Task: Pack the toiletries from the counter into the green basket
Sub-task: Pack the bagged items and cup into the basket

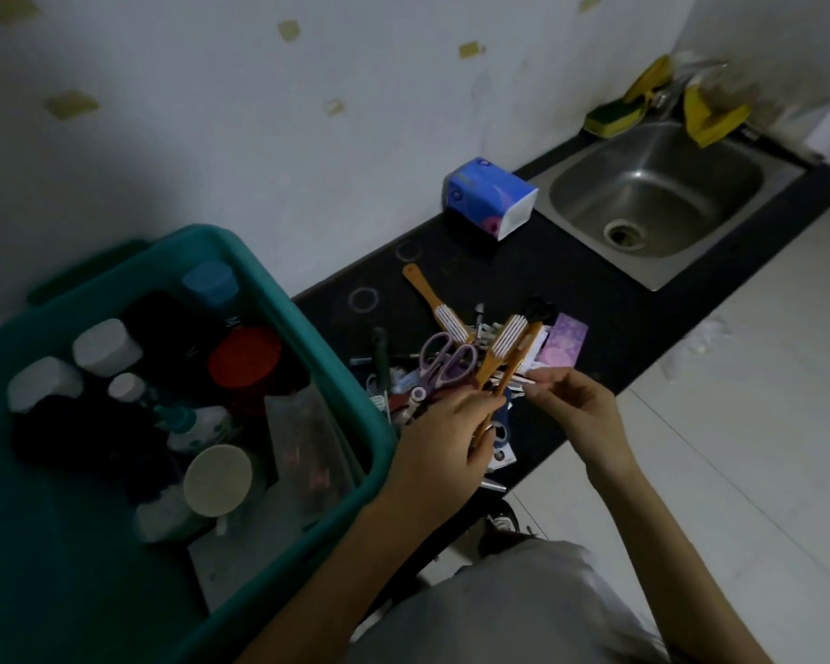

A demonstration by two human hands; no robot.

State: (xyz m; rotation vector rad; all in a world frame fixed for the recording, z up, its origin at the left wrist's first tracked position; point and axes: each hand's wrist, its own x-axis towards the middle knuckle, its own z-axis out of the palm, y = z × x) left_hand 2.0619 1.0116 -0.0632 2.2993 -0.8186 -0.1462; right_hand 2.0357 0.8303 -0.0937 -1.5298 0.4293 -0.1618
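- The step in hand looks like gathering the small loose toiletries. Bottles and jars (240,361) already stand in the green basket (317,328) at the near left.
- The left hand (444,431) has its grip clamped round the handles of the orange-handled brushes (509,347). It holds them heads-up above the heap, just right of the basket's rim.
- The right hand (571,409) has its grip pinched together on a thin white stick (523,380), with one end close to the brush handles. I cannot tell what the stick is.
- It probably belongs with the left hand's bundle.
- Left on the dark counter (523,270) are purple scissors (446,361), another brush (432,299) and a purple packet (564,345), among small items.
- The next move calls for tucking the stick into the bundle and carrying it left over the rim. It should go down in a gap between the bottles, held firmly so no thin piece slips out.
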